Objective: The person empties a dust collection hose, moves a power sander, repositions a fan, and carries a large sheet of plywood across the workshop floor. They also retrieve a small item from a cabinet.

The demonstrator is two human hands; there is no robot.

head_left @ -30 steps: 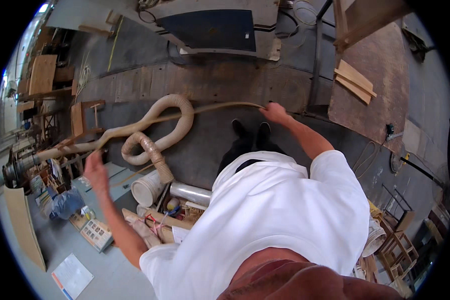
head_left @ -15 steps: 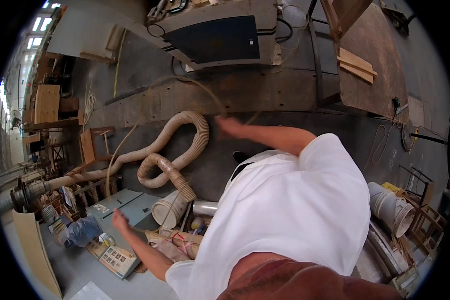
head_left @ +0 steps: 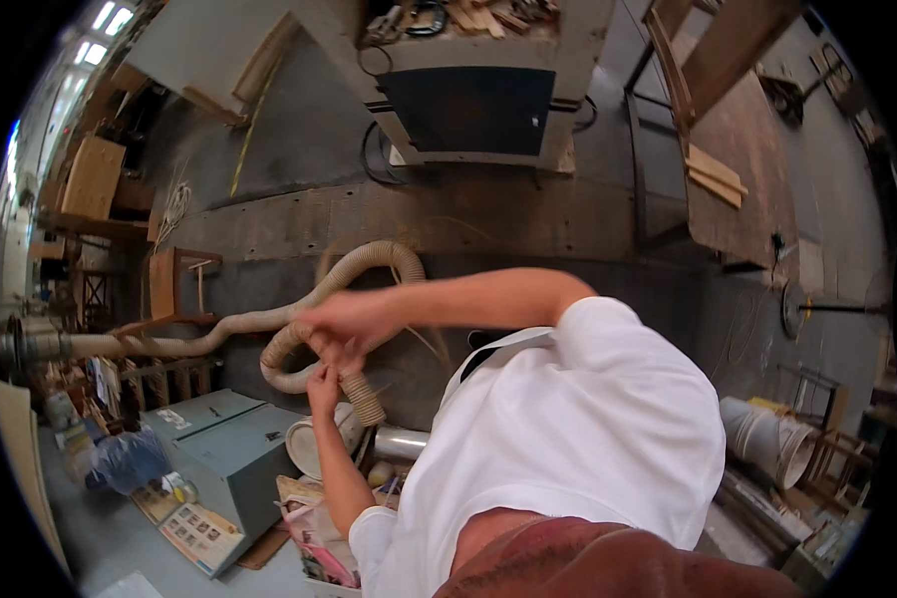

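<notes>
My two hands are close together in front of me, over the ribbed tan duct hose (head_left: pixel 269 321) coiled on the floor. My left hand (head_left: pixel 324 389) is closed, pinching a thin, flexible tan band (head_left: pixel 426 341). Just above it, my right hand (head_left: pixel 354 317) curls around the same band, its fingers partly smeared by motion. Loops of the band spread faintly beyond my hands, too blurred to tell its exact kind. The hose's open end (head_left: pixel 367 407) lies below my hands, near a white bucket (head_left: pixel 304 448).
A grey-blue cabinet (head_left: pixel 219 439) stands at the lower left, beside a bag of scraps (head_left: pixel 319 538). Ahead is a machine with a dark door panel (head_left: pixel 468 110). A brown workbench (head_left: pixel 738 189) is at the right. White buckets (head_left: pixel 757 439) sit behind me on the right.
My hands were wide apart with the band arched between them. Now they have come together, the right moving left and down, the left moving right and up; the band's loops are smaller.
</notes>
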